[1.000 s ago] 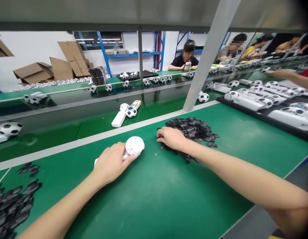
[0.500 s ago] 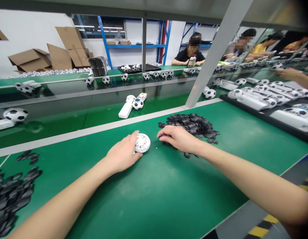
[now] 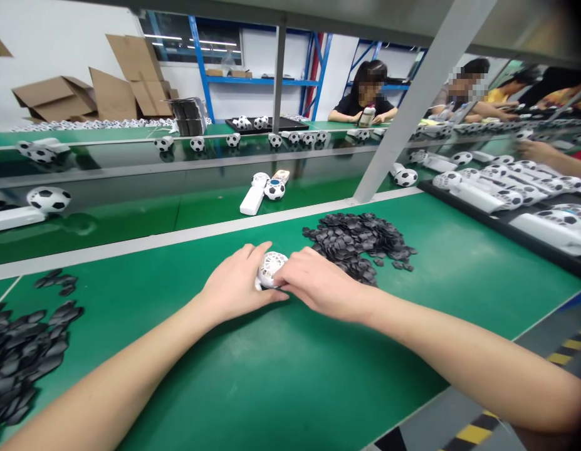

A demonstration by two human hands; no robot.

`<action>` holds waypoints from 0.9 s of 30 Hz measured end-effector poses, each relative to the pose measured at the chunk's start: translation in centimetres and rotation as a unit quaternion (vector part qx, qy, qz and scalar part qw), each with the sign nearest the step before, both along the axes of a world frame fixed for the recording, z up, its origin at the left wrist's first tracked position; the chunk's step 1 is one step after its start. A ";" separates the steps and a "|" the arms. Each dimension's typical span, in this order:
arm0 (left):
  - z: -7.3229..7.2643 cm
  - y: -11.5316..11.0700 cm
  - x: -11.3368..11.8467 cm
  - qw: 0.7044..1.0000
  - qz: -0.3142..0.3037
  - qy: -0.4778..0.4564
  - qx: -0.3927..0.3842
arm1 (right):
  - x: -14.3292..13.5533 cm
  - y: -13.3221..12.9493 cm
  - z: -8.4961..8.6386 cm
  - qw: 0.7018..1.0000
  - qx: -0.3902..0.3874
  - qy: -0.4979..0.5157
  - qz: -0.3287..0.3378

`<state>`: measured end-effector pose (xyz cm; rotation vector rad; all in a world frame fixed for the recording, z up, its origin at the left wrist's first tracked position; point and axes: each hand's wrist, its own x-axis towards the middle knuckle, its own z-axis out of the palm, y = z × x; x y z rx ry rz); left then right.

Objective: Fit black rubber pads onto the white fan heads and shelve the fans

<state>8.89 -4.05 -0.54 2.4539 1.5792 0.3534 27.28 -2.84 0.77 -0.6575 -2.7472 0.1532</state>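
A round white shell with an openwork pattern (image 3: 272, 266) is held in my left hand (image 3: 236, 282), its thumb and fingers curved round the left side. My right hand (image 3: 321, 282) touches the shell's right side with pinched fingertips; what they hold, if anything, is too small to make out. Behind my right hand lies a pile of small black pieces (image 3: 360, 238). Another pile of larger black pieces (image 3: 27, 357) spreads at the left edge of the green table (image 3: 252, 388).
Beyond a pale rail, white football-patterned items (image 3: 274, 189) sit on a green conveyor (image 3: 200, 219). A black tray (image 3: 511, 233) with several such items stands at the right. A slanted metal post (image 3: 412, 119) rises behind the table. Several people (image 3: 365, 94) sit farther back.
My right hand has moved left from the small black pieces to the white shell. My left hand still holds the shell. The items on the conveyor have shifted right in view.
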 end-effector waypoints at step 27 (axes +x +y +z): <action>0.4 0.2 -0.3 0.997 -0.005 -0.031 -0.066 | -0.1 0.5 -2.7 0.917 -0.313 0.209 -0.131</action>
